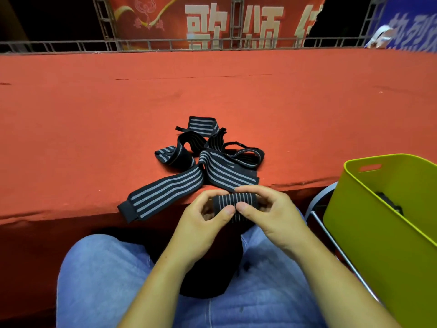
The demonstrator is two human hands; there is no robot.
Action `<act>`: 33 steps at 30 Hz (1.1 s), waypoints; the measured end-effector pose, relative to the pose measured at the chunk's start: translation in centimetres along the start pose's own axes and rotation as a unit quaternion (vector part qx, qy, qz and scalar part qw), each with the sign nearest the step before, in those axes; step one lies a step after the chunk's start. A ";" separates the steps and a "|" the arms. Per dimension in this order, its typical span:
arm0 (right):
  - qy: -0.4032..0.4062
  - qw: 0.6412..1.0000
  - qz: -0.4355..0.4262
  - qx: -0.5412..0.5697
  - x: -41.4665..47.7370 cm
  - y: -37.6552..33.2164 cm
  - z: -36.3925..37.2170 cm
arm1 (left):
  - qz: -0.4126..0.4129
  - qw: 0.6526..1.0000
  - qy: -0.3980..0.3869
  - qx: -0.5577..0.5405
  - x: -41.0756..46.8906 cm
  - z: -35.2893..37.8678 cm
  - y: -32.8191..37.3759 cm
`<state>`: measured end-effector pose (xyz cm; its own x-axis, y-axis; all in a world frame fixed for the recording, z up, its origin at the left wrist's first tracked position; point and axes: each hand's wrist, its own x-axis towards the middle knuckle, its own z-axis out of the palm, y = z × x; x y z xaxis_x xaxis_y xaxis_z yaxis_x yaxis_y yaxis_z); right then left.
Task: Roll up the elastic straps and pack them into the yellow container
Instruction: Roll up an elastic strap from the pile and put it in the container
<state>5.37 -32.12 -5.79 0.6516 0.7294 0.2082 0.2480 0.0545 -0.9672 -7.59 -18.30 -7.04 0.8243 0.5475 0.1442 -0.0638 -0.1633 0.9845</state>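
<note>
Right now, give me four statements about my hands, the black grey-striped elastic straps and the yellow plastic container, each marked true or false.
1. The left hand and right hand together grip a rolled black grey-striped strap. True.
2. The yellow plastic container stands on the red cloth tabletop. False: it stands off the table, to the person's right.
3. Loose striped straps lie tangled on the red cloth. True.
4. The container is empty. False: something dark lies inside it.
</note>
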 end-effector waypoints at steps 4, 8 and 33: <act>0.009 0.999 -0.010 -0.040 0.1 -1.4 -2.4 | 0.014 0.999 -0.029 0.011 1.1 1.7 1.3; -0.024 0.999 0.016 -0.036 0.5 -2.6 -5.0 | 0.039 0.998 -0.037 0.035 2.0 3.0 2.8; -0.123 0.817 -0.070 -0.559 -1.5 -11.1 -25.9 | 0.121 0.966 -0.198 0.110 6.7 18.8 9.4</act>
<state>20.18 -51.43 8.38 0.4314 0.8916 0.1378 0.8969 -0.4075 -0.1715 7.94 -31.59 1.30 0.9539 0.1216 0.2743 -0.1955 -0.4416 0.8757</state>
